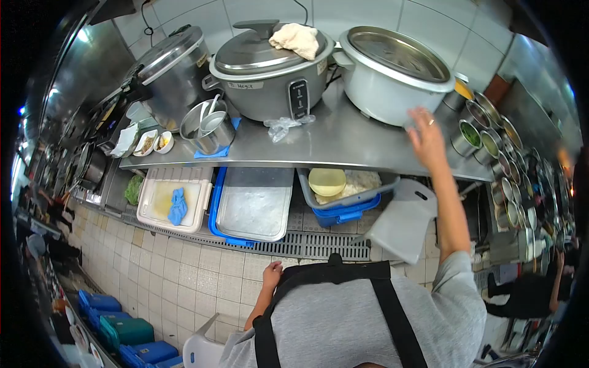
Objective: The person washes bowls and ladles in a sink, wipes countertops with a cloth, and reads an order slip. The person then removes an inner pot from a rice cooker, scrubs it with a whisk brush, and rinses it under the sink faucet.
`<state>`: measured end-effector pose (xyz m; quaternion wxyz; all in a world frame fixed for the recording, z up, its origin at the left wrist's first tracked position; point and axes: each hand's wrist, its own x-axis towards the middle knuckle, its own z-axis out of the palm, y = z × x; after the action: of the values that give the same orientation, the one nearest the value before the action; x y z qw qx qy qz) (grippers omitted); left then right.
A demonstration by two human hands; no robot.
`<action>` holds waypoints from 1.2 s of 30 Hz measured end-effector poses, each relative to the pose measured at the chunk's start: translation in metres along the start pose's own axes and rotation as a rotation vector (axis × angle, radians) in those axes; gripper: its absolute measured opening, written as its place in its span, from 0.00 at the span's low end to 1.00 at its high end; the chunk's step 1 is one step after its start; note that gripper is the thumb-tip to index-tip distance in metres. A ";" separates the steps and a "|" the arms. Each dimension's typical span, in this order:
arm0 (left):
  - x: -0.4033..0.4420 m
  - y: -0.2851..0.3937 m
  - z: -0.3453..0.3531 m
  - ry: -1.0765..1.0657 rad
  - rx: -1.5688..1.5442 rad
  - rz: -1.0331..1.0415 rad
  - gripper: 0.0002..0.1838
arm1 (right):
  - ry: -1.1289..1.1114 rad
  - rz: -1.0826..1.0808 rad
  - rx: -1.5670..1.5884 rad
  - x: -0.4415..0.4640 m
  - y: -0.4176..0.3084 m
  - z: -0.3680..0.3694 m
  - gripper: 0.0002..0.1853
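Observation:
My right hand (424,135) reaches forward over the steel counter, fingers apart, beside the lower right side of a pale rice cooker (392,92) with a metal lid. I cannot tell whether the fingertips touch it. Low at my side hangs my left hand (272,273), small in view, its fingers curled with nothing visible in them. Left of the pale cooker stands a grey rice cooker (264,92), a cream cloth (296,40) lying on its lid. A crumpled clear plastic bag (286,127) rests in front of it. Metal pots of chopped greens (470,133) stand right of my right hand.
A metal container with ladles (211,132) and small bowls (164,142) occupy the counter's left part. Below are a lidded blue tub (254,202), a grey bin with a yellow bowl (327,182) and a grey plastic stool (402,221). Other people are at both sides.

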<state>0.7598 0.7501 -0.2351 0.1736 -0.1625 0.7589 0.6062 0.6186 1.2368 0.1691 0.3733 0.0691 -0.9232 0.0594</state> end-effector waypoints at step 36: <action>0.320 0.780 0.012 0.309 1.242 1.355 0.22 | 0.011 0.109 -0.222 0.140 0.103 0.085 0.12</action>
<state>0.1199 0.9159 0.2886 -0.2645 0.3583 0.8947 0.0351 0.4433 1.3123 0.2006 0.3800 -0.0233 -0.9244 -0.0224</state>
